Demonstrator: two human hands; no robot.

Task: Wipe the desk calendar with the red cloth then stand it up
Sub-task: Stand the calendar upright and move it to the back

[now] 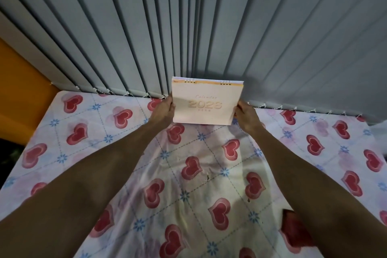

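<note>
A pale pink desk calendar (206, 102), printed "Calendar 2026" with ring binding along its top, stands upright at the far edge of the table against the blinds. My left hand (164, 111) grips its left edge and my right hand (247, 116) grips its lower right edge. The red cloth (293, 230) lies crumpled on the table near the front right, partly hidden under my right forearm.
The table is covered by a white cloth (199, 174) with red hearts and blue flowers. Grey vertical blinds (188, 27) hang right behind the calendar. An orange surface (18, 90) sits to the far left, beyond the table's edge.
</note>
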